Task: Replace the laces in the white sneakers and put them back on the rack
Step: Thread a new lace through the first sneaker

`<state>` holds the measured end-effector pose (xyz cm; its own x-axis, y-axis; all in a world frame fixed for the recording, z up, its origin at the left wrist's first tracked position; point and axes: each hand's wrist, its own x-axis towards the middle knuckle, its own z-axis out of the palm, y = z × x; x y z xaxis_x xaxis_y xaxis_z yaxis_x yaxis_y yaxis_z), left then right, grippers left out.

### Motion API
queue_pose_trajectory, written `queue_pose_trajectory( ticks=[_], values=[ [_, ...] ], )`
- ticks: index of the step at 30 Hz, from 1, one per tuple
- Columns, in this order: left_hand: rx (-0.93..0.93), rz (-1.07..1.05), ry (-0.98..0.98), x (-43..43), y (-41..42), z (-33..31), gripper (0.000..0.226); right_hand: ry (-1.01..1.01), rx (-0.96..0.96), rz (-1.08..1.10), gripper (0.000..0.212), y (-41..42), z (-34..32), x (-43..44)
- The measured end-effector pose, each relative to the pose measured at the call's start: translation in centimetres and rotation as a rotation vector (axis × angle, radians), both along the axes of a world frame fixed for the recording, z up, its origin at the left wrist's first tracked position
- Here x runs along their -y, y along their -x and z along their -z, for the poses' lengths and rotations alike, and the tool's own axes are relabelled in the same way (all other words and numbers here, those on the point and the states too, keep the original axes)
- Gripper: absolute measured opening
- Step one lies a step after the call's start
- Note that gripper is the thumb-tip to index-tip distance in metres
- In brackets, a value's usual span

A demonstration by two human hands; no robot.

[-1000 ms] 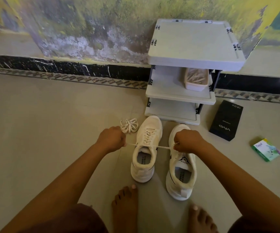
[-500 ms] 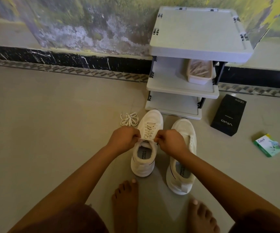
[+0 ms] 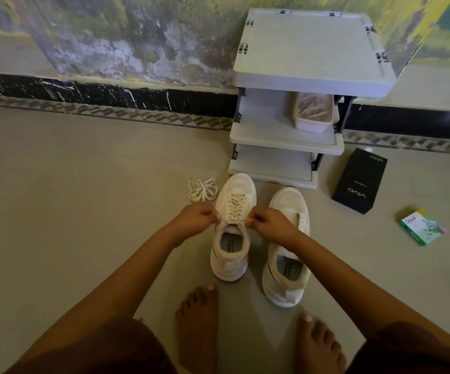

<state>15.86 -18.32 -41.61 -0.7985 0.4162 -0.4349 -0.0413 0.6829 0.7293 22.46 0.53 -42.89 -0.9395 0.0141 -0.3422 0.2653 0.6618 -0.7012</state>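
Change noted: 1.0 s ago the lace was drawn taut between hands held wide. The left hand (image 3: 195, 220) and right hand (image 3: 271, 225) are now brought together at the top eyelets of the laced sneaker (image 3: 229, 265), the fingers of both pinched on the lace (image 3: 235, 207). Tightening is judged done, the knot pending.

The 2nd sneaker (image 3: 287, 203), at 3 o'clock, appears unlaced. A loose lace (image 3: 202, 188) lies at 10 o'clock.

Rack (image 3: 310, 49) at 12 o'clock: 1 tray (image 3: 313, 122) on the middle shelf, pale strips inside, unidentified. The black box (image 3: 360, 180) is closed.
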Motion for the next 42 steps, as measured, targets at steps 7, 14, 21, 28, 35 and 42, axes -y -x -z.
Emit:
queue_pose_trajectory(
  ticks=[7,14,21,28,35,42],
  values=[
    [0.33,-0.263,-0.589,-1.7,-0.1,-1.9,0.027,0.625,0.122,0.312,0.011,0.4,-1.9,1.4],
    [0.341,-0.388,-0.585,-2.2,-0.4,-1.0,0.019,0.82,0.074,0.336,0.018,0.3,-2.5,2.4],
    [0.327,-0.386,-0.564,-2.3,-0.6,-0.4,0.024,0.728,-0.005,0.251,0.017,-0.3,-2.3,2.7],
    [0.308,-0.375,-0.519,-2.6,-0.9,-0.3,0.027,0.657,-0.074,0.233,0.016,-0.3,-2.1,3.0],
    [0.299,-0.392,-0.491,-2.7,-0.7,0.4,0.016,0.668,-0.032,0.271,0.026,0.1,-1.5,2.8],
    [0.323,-0.302,-0.526,-2.5,-0.5,0.6,0.019,0.668,0.006,0.238,0.031,0.3,-1.4,2.5]
  ],
)
